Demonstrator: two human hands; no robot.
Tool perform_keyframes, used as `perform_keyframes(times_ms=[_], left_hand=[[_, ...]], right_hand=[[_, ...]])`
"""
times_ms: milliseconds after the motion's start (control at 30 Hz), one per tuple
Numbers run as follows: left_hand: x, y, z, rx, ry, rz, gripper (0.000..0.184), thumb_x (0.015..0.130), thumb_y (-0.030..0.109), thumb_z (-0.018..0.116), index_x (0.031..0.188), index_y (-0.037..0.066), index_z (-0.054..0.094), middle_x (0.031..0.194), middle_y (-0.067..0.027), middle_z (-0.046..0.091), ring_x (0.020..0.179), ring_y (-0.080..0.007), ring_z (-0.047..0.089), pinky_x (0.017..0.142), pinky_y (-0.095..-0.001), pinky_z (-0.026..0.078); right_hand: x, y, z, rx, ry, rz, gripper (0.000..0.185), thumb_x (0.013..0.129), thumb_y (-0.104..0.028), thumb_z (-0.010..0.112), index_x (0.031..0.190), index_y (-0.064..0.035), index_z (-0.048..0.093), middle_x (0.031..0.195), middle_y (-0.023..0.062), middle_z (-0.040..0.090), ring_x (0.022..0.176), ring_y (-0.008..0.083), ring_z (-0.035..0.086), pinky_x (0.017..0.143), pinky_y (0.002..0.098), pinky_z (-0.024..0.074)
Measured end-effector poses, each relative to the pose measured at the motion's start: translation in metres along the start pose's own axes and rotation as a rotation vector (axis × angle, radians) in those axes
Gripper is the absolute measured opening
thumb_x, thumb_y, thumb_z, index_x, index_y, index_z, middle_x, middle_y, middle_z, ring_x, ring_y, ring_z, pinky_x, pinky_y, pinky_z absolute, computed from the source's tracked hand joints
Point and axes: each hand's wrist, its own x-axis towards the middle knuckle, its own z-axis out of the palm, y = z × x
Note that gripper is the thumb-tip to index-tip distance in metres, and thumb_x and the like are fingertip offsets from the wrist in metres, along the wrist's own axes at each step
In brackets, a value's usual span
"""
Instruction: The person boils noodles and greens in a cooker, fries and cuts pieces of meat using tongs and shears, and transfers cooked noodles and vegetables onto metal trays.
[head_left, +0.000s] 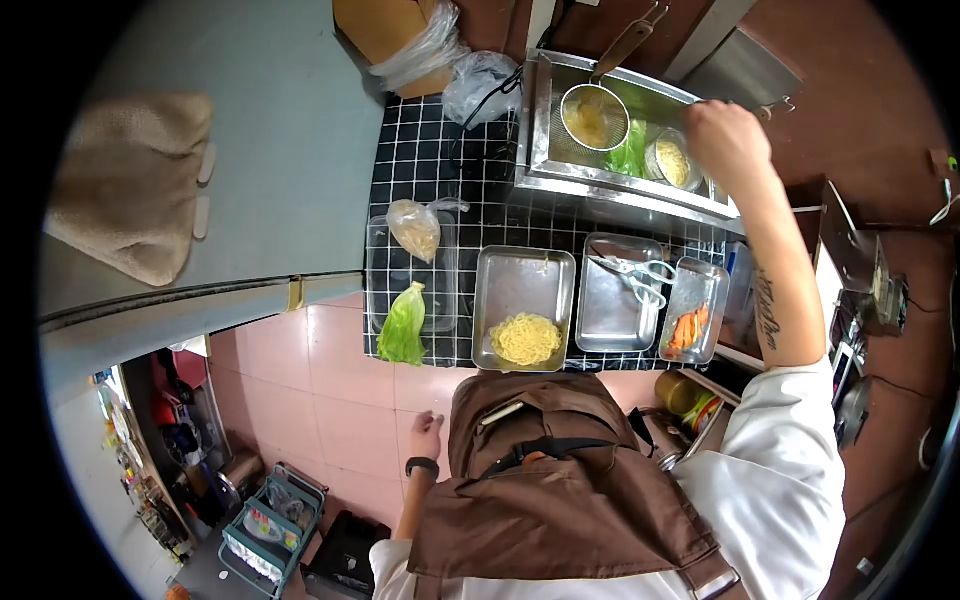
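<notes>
I'm in a kitchen here: a steel sink (545, 172) at the upper right with a strainer (595, 117) in it, and across the centre a black tiled counter (465, 215) where metal trays hold noodles (525, 339) and orange food pieces (688, 328), and I'm wearing a brown apron (560, 520).

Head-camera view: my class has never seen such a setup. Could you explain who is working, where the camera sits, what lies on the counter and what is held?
No machine works here: a person uses bare hands, filmed by a camera on their head, looking down past a brown apron.

On the black tiled counter are three metal trays, holding noodles, scissors and orange food pieces. Lettuce lies left of them. Beyond, a strainer sits over a metal basin.

The right hand is at the basin's right end; the left hand hangs low. Whether either holds anything is unclear.
</notes>
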Motion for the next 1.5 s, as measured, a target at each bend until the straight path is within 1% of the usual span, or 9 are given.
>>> perform_keyframes(times_ms=[33, 200, 267, 433, 567, 767, 900, 1200, 1500], left_hand=[[-0.008, 0.006, 0.005, -0.012, -0.056, -0.083, 0.046, 0.090, 0.026, 0.072, 0.125, -0.001, 0.060, 0.114, -0.0141, 0.067, 0.108, -0.0254, 0.063, 0.095, -0.0372, 0.049], [-0.004, -0.068, 0.023, 0.260, -0.419, 0.380, 0.055, 0.102, 0.038, 0.052, 0.141, 0.000, 0.049, 0.141, -0.0177, 0.054, 0.131, -0.0271, 0.050, 0.108, -0.0327, 0.039], [-0.024, -0.040, 0.018, 0.121, -0.438, 0.263, 0.058, 0.102, 0.039, 0.052, 0.142, -0.002, 0.047, 0.139, -0.0191, 0.055, 0.130, -0.0269, 0.051, 0.108, -0.0324, 0.039], [-0.013, -0.031, 0.019, -0.082, -0.426, 0.027, 0.056, 0.102, 0.038, 0.052, 0.140, -0.003, 0.048, 0.136, -0.0193, 0.057, 0.126, -0.0263, 0.053, 0.106, -0.0329, 0.041], [0.013, -0.041, 0.017, -0.080, -0.453, 0.042, 0.054, 0.102, 0.036, 0.053, 0.139, -0.003, 0.050, 0.135, -0.0192, 0.058, 0.125, -0.0266, 0.055, 0.105, -0.0340, 0.043], [0.017, -0.033, 0.014, 0.023, -0.455, 0.088, 0.054, 0.101, 0.035, 0.055, 0.138, -0.004, 0.050, 0.134, -0.0198, 0.059, 0.124, -0.0275, 0.056, 0.105, -0.0349, 0.043], [-0.010, -0.002, 0.014, -0.019, -0.417, 0.003, 0.056, 0.100, 0.037, 0.056, 0.138, -0.005, 0.050, 0.133, -0.0204, 0.060, 0.123, -0.0270, 0.056, 0.104, -0.0346, 0.044], [-0.010, -0.019, 0.015, -0.020, -0.384, 0.050, 0.055, 0.100, 0.036, 0.056, 0.136, -0.004, 0.052, 0.131, -0.0199, 0.061, 0.120, -0.0262, 0.058, 0.102, -0.0341, 0.045], [0.016, -0.017, 0.014, 0.036, -0.376, 0.110, 0.052, 0.098, 0.039, 0.057, 0.129, -0.003, 0.059, 0.122, -0.0218, 0.066, 0.118, -0.0289, 0.060, 0.101, -0.0355, 0.045]], right_hand=[[0.004, -0.013, 0.000, 0.035, -0.065, 0.005, 0.018, 0.087, -0.012, 0.055, 0.088, -0.0068, 0.073, 0.092, 0.0136, 0.073, 0.088, 0.0301, 0.072, 0.076, 0.0413, 0.0582], [0.058, -0.049, 0.048, 0.007, -0.281, -0.184, 0.015, 0.086, -0.008, 0.058, 0.090, -0.0068, 0.072, 0.091, 0.0130, 0.074, 0.090, 0.0284, 0.072, 0.075, 0.0388, 0.0594], [0.064, -0.048, 0.057, -0.011, -0.227, -0.189, 0.016, 0.085, -0.007, 0.058, 0.092, -0.0078, 0.072, 0.091, 0.0132, 0.073, 0.090, 0.0286, 0.072, 0.075, 0.0385, 0.0593], [-0.003, 0.021, -0.057, 0.027, -0.018, -0.014, 0.019, 0.083, -0.012, 0.061, 0.097, -0.0078, 0.073, 0.093, 0.0153, 0.071, 0.090, 0.0335, 0.069, 0.081, 0.0440, 0.0551], [-0.064, 0.075, -0.102, -0.023, 0.536, -0.070, 0.020, 0.093, -0.016, 0.059, 0.105, -0.0085, 0.072, 0.097, 0.0148, 0.072, 0.091, 0.0328, 0.068, 0.082, 0.0421, 0.0536], [-0.056, 0.056, -0.067, 0.135, 0.255, 0.183, 0.020, 0.092, -0.018, 0.060, 0.106, -0.0109, 0.071, 0.097, 0.0152, 0.071, 0.090, 0.0350, 0.068, 0.079, 0.0443, 0.0538], [-0.013, 0.011, -0.002, 0.137, 0.022, 0.105, 0.020, 0.088, -0.011, 0.052, 0.090, -0.0025, 0.070, 0.095, 0.0191, 0.072, 0.090, 0.0343, 0.071, 0.081, 0.0443, 0.0563], [0.062, -0.053, 0.045, 0.041, -0.263, -0.149, 0.017, 0.088, -0.008, 0.056, 0.089, -0.0044, 0.072, 0.092, 0.0156, 0.073, 0.084, 0.0310, 0.073, 0.071, 0.0412, 0.0601], [-0.062, 0.058, -0.110, 0.020, 0.425, 0.051, 0.017, 0.092, -0.017, 0.058, 0.098, -0.0091, 0.073, 0.092, 0.0144, 0.072, 0.090, 0.0330, 0.068, 0.082, 0.0433, 0.0534]])
